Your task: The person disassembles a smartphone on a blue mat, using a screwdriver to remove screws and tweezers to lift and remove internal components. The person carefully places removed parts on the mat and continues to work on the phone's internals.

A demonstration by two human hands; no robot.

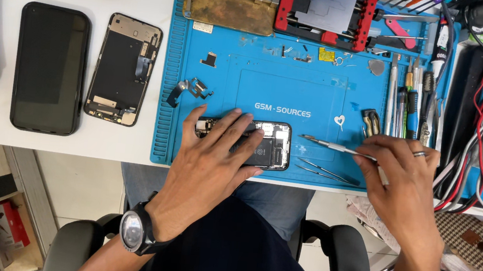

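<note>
A wristwatch [134,230] sits on the left forearm, nearest the lens, above a dark lap and the arms of a chair [337,247]. The left hand [210,163] lies flat with fingers spread, pressing down on an opened phone [270,146] whose battery and boards show just beyond the fingertips; it holds nothing, only pins the phone to the blue repair mat [305,94]. The right hand [404,170], wearing a ring, pinches a slim metal tool [330,145], probably tweezers, though the tip is too fine to tell; the tip points toward the phone's right end and stops just short of it. Below that tool, close to the right hand's thumb side, another pair of tweezers [324,171] lies on the mat. Beyond the right hand stand screwdrivers [407,96] in a row, and further off a red clamp fixture [326,13]. Past the left hand's fingers small flex parts [192,88] lie loose. Well to the left of the left hand, on the white bench [25,143], rest a stripped phone frame [124,69] and a dark screen [51,68], side by side.
</note>
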